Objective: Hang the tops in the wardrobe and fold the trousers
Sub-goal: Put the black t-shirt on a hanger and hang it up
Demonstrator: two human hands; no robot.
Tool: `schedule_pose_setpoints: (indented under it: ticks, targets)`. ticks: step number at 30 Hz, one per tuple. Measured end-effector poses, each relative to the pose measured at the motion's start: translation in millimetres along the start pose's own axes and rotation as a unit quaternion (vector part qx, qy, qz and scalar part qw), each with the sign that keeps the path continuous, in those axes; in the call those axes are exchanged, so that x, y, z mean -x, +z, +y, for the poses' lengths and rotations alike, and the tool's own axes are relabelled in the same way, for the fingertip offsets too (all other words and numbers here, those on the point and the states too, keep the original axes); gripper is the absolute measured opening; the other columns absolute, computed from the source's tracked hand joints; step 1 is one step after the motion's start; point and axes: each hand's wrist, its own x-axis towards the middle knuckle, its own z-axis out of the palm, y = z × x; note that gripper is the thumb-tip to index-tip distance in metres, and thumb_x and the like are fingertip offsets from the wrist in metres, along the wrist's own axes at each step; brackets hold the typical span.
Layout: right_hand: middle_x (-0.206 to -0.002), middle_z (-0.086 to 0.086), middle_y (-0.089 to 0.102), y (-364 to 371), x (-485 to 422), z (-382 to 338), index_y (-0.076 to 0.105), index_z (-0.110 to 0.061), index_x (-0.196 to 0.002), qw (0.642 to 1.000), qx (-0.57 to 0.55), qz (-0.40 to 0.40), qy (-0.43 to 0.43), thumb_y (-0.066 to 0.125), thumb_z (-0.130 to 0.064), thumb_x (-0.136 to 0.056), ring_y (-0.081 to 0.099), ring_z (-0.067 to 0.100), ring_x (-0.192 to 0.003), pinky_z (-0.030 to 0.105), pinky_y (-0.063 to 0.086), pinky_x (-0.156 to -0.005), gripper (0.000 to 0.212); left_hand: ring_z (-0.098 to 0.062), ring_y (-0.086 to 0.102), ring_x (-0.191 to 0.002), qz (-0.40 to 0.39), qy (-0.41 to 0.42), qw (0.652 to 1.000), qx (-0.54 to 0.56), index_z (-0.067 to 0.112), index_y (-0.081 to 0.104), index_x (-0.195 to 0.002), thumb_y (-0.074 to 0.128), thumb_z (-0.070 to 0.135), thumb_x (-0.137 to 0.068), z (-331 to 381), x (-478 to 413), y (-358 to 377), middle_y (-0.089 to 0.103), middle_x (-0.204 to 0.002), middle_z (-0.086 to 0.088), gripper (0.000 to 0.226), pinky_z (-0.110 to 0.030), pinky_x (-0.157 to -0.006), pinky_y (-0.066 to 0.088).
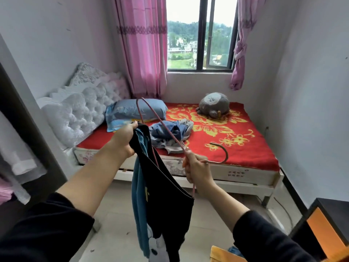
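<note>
Left hand (122, 140): black top (164, 195) hanging vertical. Right hand (196, 171): hanger (164, 126), hook rightward.

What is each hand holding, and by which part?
Left hand grips the top by its upper edge; right hand holds the hanger at its neck, just below the hook.

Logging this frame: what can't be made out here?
Head view only:
- hanger: its lower part lies behind the black top; how far it is threaded is hidden.
- black top: hem cut off by the bottom edge.
- pile on the bed: crumpled; tops and trousers indistinguishable.
- wardrobe: cut by the left edge; no rail shows.
</note>
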Motion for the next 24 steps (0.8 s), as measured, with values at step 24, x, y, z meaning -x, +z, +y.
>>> schedule_pose_setpoints:
  ticks: [24]
  targets:
    - [-0.032,-0.01,0.044,42,-51,-89,0.06,-0.015,-0.054,0.856,0.469,-0.217,-0.028,0.056,-0.032,-0.095,0.036,0.002,-0.026,0.014,0.03,-0.032,0.045,-0.016,0.066,-0.069,-0.017,0.306,0.825,-0.474,0.017,0.077,-0.087,0.066,0.029,-0.088,-4,14,-78,0.072,-0.075,0.002,0.016,-0.038,-0.068,0.057]
